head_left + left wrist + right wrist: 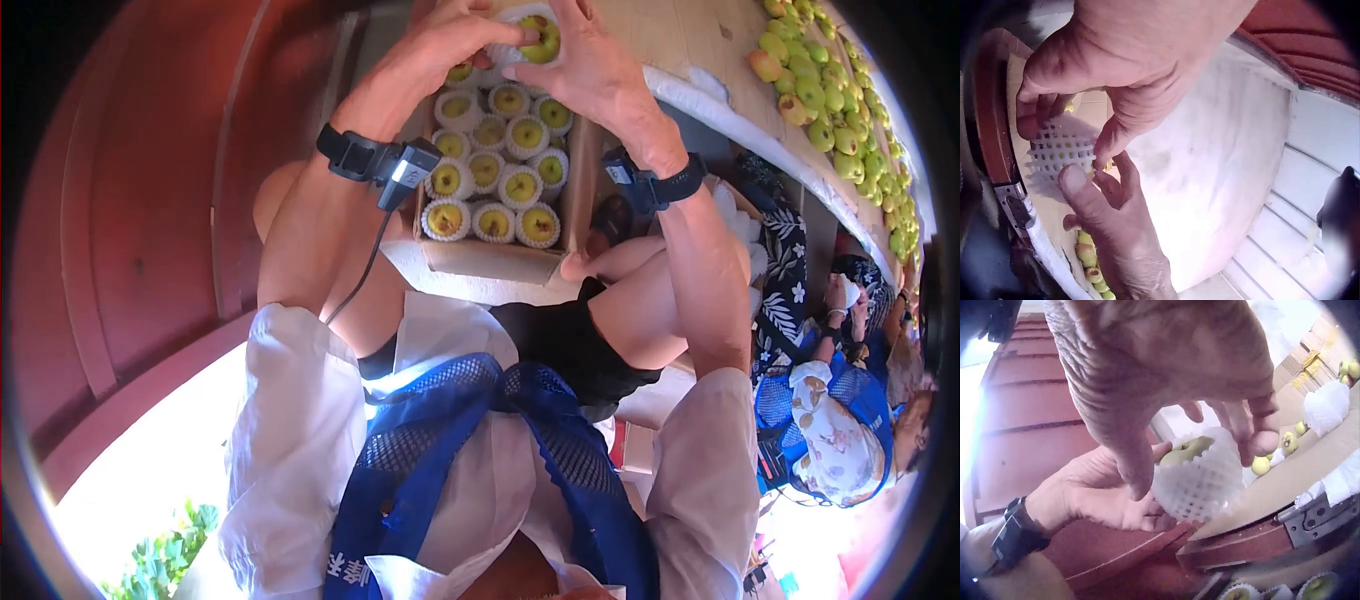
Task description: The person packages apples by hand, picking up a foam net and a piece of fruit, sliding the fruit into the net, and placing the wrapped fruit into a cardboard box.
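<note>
Both hands hold a yellow-green apple (pixel 1184 452) inside a white foam net (pixel 1200 487), above the far end of an open carton (pixel 495 262). In the head view my left hand (pixel 440 48) comes from the left, its thumb at the fruit. My right hand (pixel 592 82) curves round the other side. The right wrist view shows the right fingertips (pixel 1265 442) against the net, while the left thumb reaches the apple's stem end. In the left wrist view, the right thumb presses the net's mesh. Netted apples (pixel 520 187) stand in rows in the carton.
A red panelled wall (pixel 140 200) rises on the left. At upper right a wooden table (pixel 690 35) with a white padded edge bears a pile of loose apples (pixel 830 95). Another person (pixel 840 430) in a blue vest sits at the right. My knees flank the carton.
</note>
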